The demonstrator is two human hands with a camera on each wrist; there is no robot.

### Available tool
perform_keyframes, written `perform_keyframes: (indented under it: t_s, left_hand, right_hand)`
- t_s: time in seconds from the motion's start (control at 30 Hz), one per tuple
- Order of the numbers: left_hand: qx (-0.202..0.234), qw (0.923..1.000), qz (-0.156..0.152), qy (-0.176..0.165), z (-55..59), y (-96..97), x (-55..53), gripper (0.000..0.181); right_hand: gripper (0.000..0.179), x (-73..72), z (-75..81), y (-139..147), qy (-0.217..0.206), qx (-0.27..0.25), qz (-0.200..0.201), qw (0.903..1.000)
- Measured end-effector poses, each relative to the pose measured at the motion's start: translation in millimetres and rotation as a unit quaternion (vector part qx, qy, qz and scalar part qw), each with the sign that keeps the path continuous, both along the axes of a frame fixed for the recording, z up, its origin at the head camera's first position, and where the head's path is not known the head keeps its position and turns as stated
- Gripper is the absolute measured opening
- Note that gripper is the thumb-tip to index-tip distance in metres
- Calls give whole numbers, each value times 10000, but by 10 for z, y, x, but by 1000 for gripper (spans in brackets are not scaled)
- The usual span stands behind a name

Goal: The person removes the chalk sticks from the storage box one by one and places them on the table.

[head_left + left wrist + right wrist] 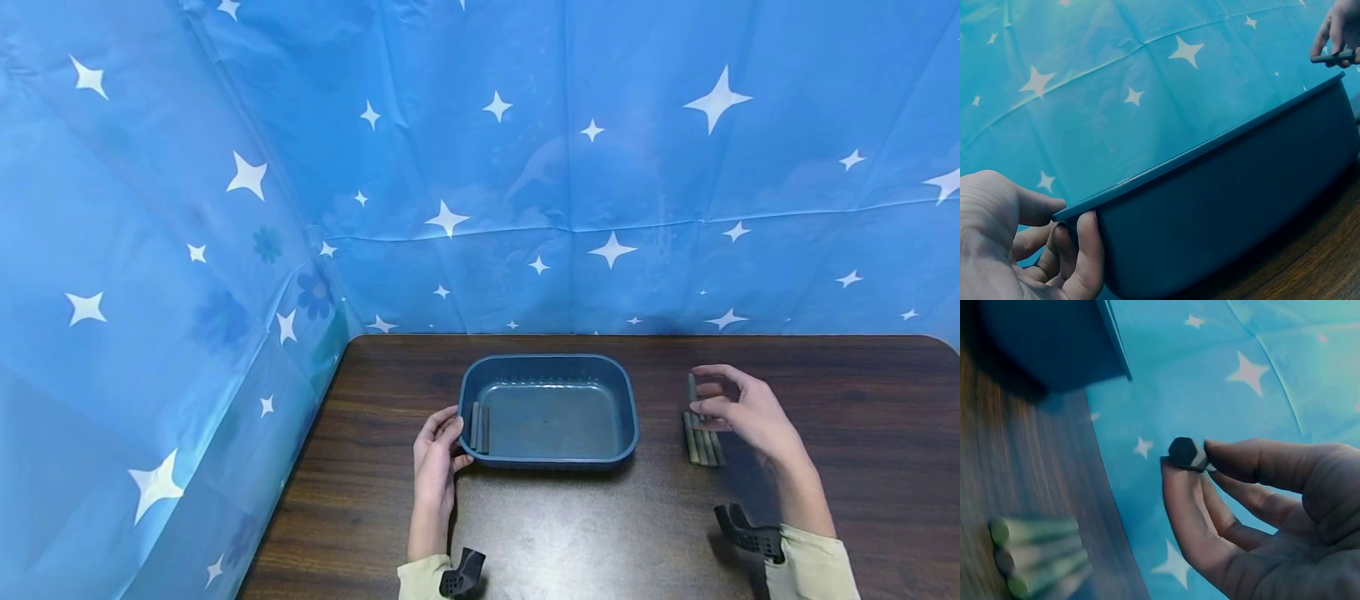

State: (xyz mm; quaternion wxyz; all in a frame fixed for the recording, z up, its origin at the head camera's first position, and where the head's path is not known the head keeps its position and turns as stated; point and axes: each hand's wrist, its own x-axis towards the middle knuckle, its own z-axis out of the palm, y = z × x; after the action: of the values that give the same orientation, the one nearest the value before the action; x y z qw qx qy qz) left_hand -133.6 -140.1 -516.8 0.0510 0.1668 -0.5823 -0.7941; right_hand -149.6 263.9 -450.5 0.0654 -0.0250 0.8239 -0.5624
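My left hand (435,467) grips the left rim of a blue rectangular plastic bin (551,460), thumb on top and fingers beneath, as the left wrist view shows. Two slim sticks (480,429) lie side by side inside, along the bin's left wall. To the right of the bin, my right hand (757,417) pinches a dark stick (1183,452) between thumb and fingers, raised off the table. Its end looks six-sided in the right wrist view. Beneath that hand several greenish-grey sticks (702,450) lie in a row, partly covered by the fingers.
The dark wood-grain table (360,517) meets a blue star-patterned sheet (525,167) at the back and left. Black wrist mounts (750,533) sit at both cuffs. Bare tabletop separates the bin from the row of sticks.
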Motion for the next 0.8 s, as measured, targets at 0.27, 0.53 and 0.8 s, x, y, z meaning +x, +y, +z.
perform_keyframes:
  t_s: [0.27,0.53,0.8]
  left_hand:
    - [4,10000,30,-14,13,8,15,30]
    - [-37,10000,7,47,13,14,25,31]
    - [-47,10000,5,-25,12,7,21,30]
  right_hand:
    - [52,14,-94,227,-229,323,59,9992]
    - [49,-35,-201,380,-620,737,122,9953]
    - [46,-60,-298,421,-744,1299,232,9885]
